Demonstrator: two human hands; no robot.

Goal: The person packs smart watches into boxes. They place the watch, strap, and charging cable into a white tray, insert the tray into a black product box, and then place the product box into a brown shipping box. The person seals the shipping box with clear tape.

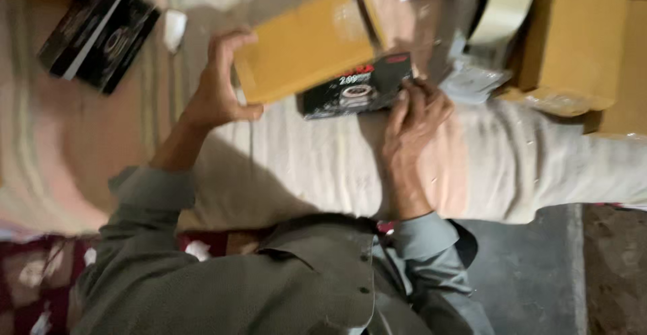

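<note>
My left hand (219,85) grips the left end of a yellow-brown padded envelope (303,45), thumb under it and fingers over the top edge. My right hand (412,123) holds the lower right side of a small black printed box (357,89). The box's upper part lies under the envelope's lower edge, as if partly inside it. Both are held above a cream cloth-covered surface (323,166). My grey-green sleeves show at the bottom of the view.
Two black printed boxes (98,32) lie at the upper left on the striped cloth. A roll of tape (502,11) and a brown cardboard box (579,38) stand at the upper right, with clear plastic packets (475,82) beside them. Grey floor (539,274) lies lower right.
</note>
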